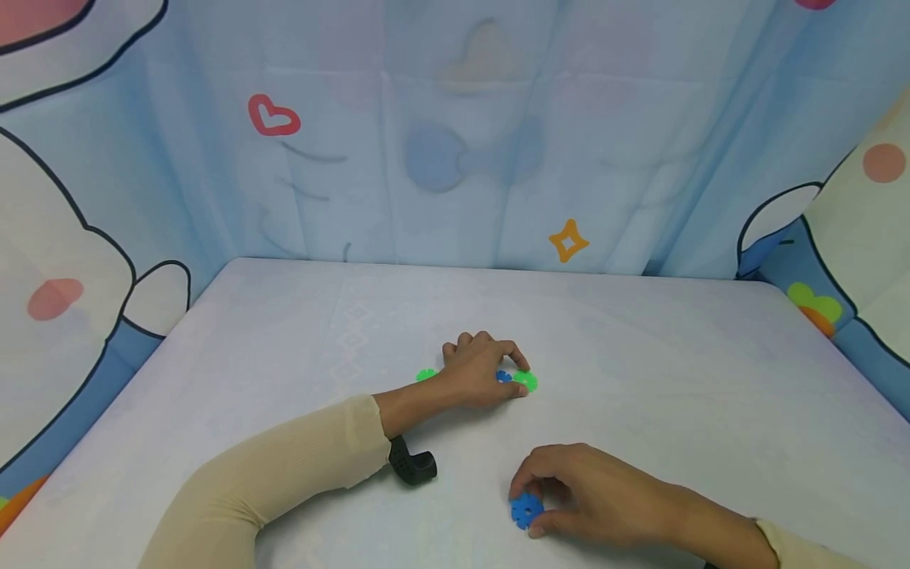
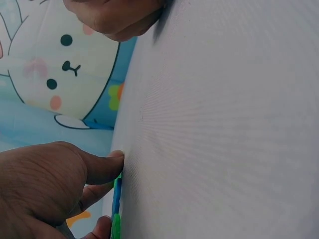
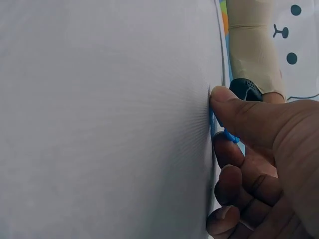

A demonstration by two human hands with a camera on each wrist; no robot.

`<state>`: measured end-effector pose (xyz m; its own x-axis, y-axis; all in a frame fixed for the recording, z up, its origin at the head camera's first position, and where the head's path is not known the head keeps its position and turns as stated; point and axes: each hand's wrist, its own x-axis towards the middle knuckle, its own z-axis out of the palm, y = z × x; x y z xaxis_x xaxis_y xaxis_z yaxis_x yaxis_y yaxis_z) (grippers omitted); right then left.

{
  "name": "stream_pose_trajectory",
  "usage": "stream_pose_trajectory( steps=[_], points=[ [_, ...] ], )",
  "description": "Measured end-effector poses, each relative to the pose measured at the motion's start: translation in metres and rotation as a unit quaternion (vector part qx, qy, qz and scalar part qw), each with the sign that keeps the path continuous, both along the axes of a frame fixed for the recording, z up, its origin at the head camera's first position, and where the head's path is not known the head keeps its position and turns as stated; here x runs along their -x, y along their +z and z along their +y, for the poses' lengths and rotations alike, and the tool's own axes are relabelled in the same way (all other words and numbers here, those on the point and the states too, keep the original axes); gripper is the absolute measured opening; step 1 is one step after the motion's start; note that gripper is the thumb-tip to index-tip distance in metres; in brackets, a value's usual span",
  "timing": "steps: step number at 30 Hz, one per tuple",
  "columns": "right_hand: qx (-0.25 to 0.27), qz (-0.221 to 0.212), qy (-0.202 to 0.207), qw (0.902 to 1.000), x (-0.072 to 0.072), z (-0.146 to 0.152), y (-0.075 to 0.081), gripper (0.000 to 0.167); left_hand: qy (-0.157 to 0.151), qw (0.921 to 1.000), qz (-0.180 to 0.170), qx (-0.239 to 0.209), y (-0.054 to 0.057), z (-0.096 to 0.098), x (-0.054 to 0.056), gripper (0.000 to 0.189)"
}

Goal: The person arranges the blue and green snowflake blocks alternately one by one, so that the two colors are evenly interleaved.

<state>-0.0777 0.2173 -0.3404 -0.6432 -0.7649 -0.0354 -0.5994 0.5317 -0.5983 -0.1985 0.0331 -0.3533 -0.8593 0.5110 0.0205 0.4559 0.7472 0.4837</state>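
Note:
Flat, round, notched plastic discs, like snowflake building pieces, lie on the white table. My left hand reaches over a row of them, its thumb and index finger around the green disc at the right end. A blue disc touches that green one, and another green disc shows left of the wrist; the hand hides what lies between. Nearer the front, my right hand pinches a blue notched disc between thumb and fingers, low at the tabletop. In the right wrist view, blue plastic shows behind the thumb.
A white cloth covers the table. Blue printed curtains with cartoon figures stand along its back and sides. A black wrist camera juts from below the left sleeve, between the left forearm and the right hand.

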Motion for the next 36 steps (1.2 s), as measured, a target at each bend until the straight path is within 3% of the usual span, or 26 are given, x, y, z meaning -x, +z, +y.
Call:
stream_pose_trajectory(
  steps=[13, 17, 23, 36],
  points=[
    [0.007, -0.018, -0.008, 0.9998, 0.002, 0.001, 0.001, 0.035, 0.0, 1.0, 0.001, 0.001, 0.001, -0.001, 0.001, 0.027],
    [0.0, -0.007, -0.023, 0.9997, 0.005, 0.001, 0.003, 0.036, 0.001, 1.0, -0.001, -0.002, 0.001, -0.001, 0.001, 0.026],
    [0.001, 0.044, -0.066, 0.9969, 0.015, 0.008, 0.004, 0.035, -0.001, 1.0, 0.0, -0.001, 0.001, -0.001, 0.002, 0.027],
    [-0.033, 0.081, -0.189, 0.978, 0.052, 0.03, 0.008, 0.029, 0.002, 1.0, -0.002, 0.006, 0.001, 0.001, 0.001, 0.027]
  ],
)
